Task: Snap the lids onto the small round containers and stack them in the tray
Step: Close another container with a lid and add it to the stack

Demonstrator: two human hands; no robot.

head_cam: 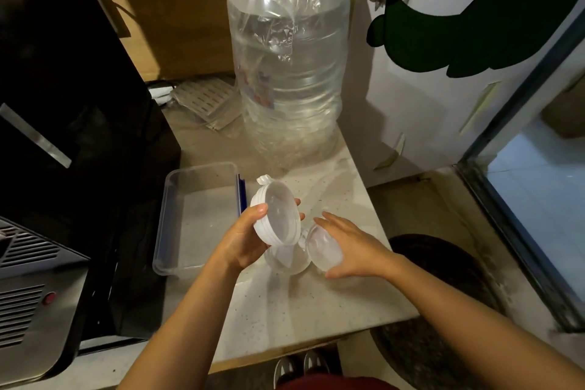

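While your left hand point(243, 241) grips a container point(278, 220) by its rim, thumb over the edge, your right hand point(348, 247) cups a lid point(324, 252) just beside it. Both look light, thin and slippery; press at the rim. Left of your grip sits the tray point(172, 199).

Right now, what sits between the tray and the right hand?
In the head view, the left hand holding a round container sits between the tray and right hand.

Tray point(164, 225) on counter point(285, 310), left of both hands. Large bottle point(288, 57) stands behind. Left hand point(243, 241) holds container point(278, 218) above another container point(286, 258); lid point(324, 252) in right hand point(351, 247).
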